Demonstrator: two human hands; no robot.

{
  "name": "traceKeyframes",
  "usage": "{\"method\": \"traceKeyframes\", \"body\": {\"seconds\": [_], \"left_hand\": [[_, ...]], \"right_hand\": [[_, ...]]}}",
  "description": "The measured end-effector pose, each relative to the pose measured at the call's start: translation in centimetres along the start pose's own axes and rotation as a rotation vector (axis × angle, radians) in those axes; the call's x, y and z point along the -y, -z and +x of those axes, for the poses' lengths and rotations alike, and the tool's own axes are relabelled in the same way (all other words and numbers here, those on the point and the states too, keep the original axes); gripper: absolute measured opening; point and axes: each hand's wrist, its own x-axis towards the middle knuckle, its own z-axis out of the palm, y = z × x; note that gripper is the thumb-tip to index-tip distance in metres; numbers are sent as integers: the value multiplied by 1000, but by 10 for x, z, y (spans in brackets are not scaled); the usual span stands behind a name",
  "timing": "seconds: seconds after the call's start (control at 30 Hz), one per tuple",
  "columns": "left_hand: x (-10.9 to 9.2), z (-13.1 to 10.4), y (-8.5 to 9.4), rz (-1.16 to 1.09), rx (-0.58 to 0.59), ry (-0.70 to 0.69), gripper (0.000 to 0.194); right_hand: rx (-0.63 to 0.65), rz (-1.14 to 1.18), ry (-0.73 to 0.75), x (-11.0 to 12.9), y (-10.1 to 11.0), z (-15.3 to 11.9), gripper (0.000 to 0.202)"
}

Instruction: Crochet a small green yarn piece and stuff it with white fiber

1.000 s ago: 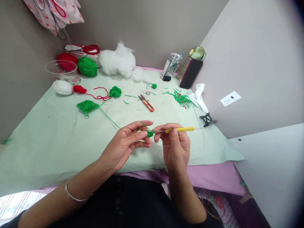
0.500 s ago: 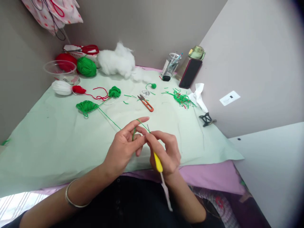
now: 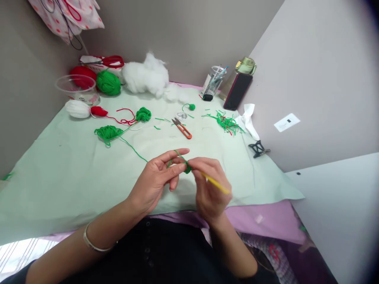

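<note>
Between the thumb and fingers of my left hand (image 3: 160,175) is pinched a small green crochet piece (image 3: 187,168). Green yarn (image 3: 134,149) runs from a loose green skein (image 3: 109,134) to this hand and loops over its raised index finger. My right hand (image 3: 212,187) grips a crochet hook (image 3: 215,183) by its yellow handle, slightly blurred. The hook's tip meets the green piece and is hidden by the fingers. Both hands are close together above the front of the table. Beyond them lie orange thread snips (image 3: 182,128).
Green and red yarn scraps (image 3: 227,123) are heaped on the right near a black hair clip (image 3: 258,149). A phone (image 3: 238,92) leans on a bottle (image 3: 246,65) beside a plastic cup (image 3: 214,82). White stuffing (image 3: 145,77), yarn balls (image 3: 108,83) and a clear tub (image 3: 76,87) stand at the back left.
My right hand has turned, swinging the hook handle from pointing down toward me to pointing right. The green piece now shows between my fingers. The yarn from the skein hangs slacker.
</note>
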Motion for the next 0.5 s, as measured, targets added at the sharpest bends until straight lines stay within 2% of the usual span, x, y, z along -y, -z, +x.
{"method": "traceKeyframes", "body": {"seconds": [0.07,0.1,0.17,0.23,0.3,0.37,0.43,0.5], "left_hand": [[0,2,1,-45,28,64,28],[-1,3,2,-75,47,98,27],[-4,5,5,-132,65,136,26],[-6,6,7,-166,51,119,25],[-7,5,8,-147,44,86,25],[-5,4,7,-90,59,57,27],[-3,2,5,-37,73,35,26],[-3,0,4,-6,62,13,25]], "right_hand": [[12,-110,115,-2,0,-3,37],[5,-105,116,-2,1,-3,37],[-47,36,-16,-3,3,0,29],[-117,271,-232,-4,4,5,23],[-137,471,-377,-4,5,9,22],[-74,520,-418,-4,5,10,19],[-21,476,-406,-4,4,9,16],[-28,487,-418,-5,5,8,16]]}}
